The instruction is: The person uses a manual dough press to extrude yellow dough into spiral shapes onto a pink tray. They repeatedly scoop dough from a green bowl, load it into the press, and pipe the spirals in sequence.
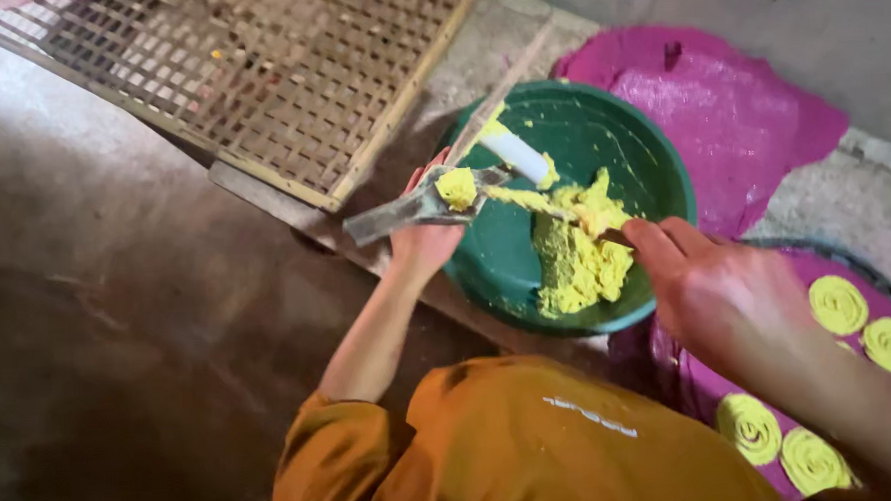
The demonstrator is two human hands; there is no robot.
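My left hand (423, 239) grips a grey metal tool (404, 210) whose cup end carries a lump of yellow dough (456, 188). It hovers over the left rim of a round green bowl (600, 123). In the bowl lies a heap of yellow dough (576, 260). My right hand (712, 284) is at the bowl's right side, fingers closed on a thin utensil (554, 208) that runs through the dough toward the tool. A white cylinder (516, 154) smeared with dough sticks up beside the tool's cup.
A woven bamboo lattice tray (258, 78) lies at the top left, partly on a wooden plank (263, 193). A magenta sheet (730, 108) spreads behind the bowl; another at the lower right carries several yellow dough spirals (836, 304). My orange shirt (514, 448) fills the bottom.
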